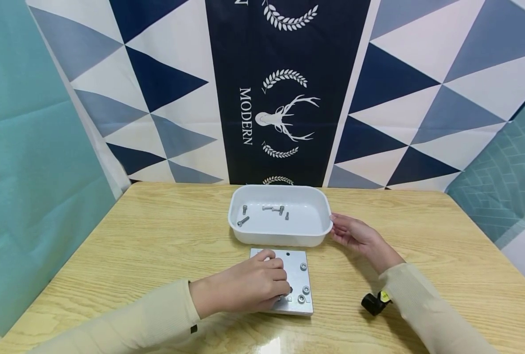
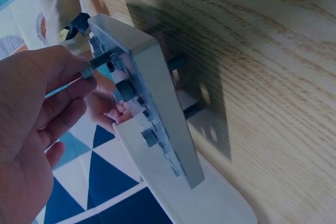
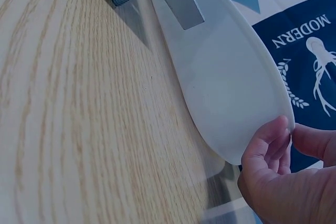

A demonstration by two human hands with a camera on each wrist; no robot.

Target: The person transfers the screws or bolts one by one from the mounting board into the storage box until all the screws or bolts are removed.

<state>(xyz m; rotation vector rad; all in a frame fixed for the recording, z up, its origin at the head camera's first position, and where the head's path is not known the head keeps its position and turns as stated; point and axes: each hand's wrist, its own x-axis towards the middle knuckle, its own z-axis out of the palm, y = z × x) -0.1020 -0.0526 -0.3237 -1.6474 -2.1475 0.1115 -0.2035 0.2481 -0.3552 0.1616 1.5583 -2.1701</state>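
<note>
Tabletop bears 1 black object, right of metal plate and tray.

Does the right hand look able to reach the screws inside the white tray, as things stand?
Probably yes: the right hand pinches the edge of the white tray, whose top is open, and nothing covers the screws. It would likely have to let go first.

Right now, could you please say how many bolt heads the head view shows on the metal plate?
3, along its right side: far bolt head, middle bolt head, near bolt head; the left hand may hide others.
</note>
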